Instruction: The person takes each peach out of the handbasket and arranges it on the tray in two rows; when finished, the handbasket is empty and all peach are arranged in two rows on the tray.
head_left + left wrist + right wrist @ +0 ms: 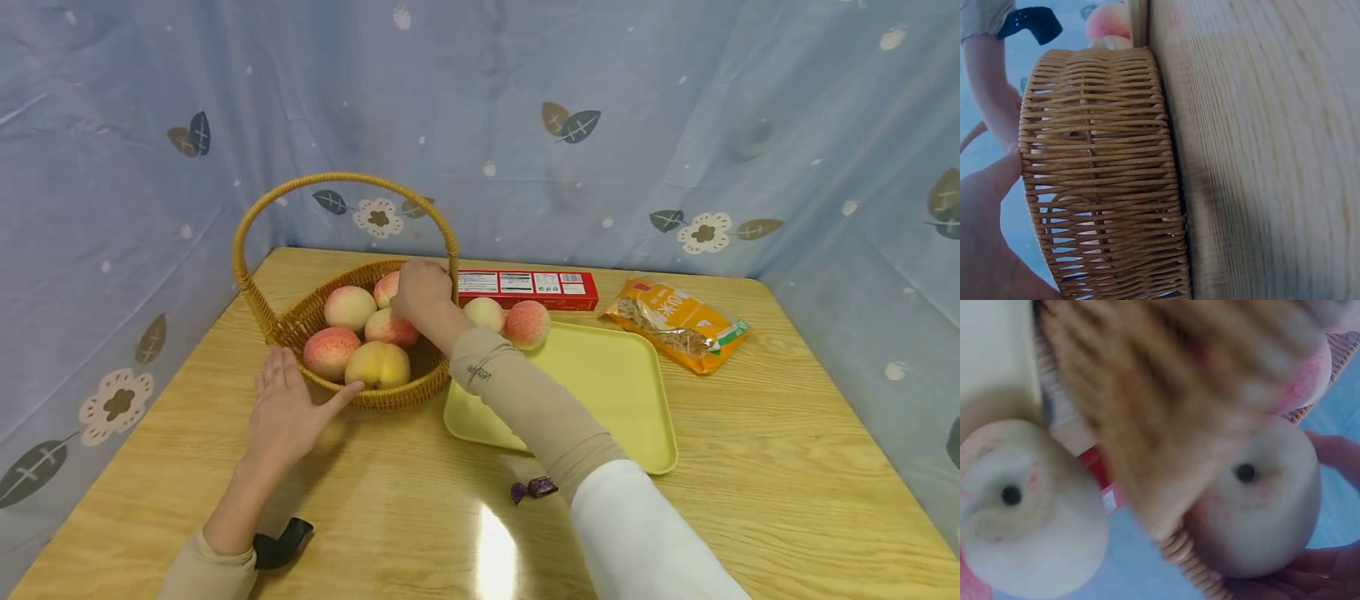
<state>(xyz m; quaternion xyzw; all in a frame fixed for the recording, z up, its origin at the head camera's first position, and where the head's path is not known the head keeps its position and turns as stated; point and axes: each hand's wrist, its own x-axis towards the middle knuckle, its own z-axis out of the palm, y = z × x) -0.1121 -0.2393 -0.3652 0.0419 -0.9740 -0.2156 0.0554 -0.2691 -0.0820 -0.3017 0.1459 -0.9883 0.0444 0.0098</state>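
Note:
My left hand [288,408] is spread against the near-left side of the wicker basket [405,398], its thumb touching the rim. The left wrist view shows the basket's woven wall [1097,162] with the thumb at its edge. Inside the basket lie several peaches, among them a yellow one [377,365] and a red-and-cream one [332,352]. My right hand [423,292] reaches over the basket's right part. In the right wrist view its fingers grip a pale peach [1272,512] just inside the rim; in the head view the hand hides that peach.
Right of the basket is a yellow tray [600,392], with a pale peach [485,314] and a red peach [528,325] at its far-left corner. Behind lies a red box [525,289]. An orange food bag [675,323] lies farther right, a purple-wrapped candy [534,488] in front.

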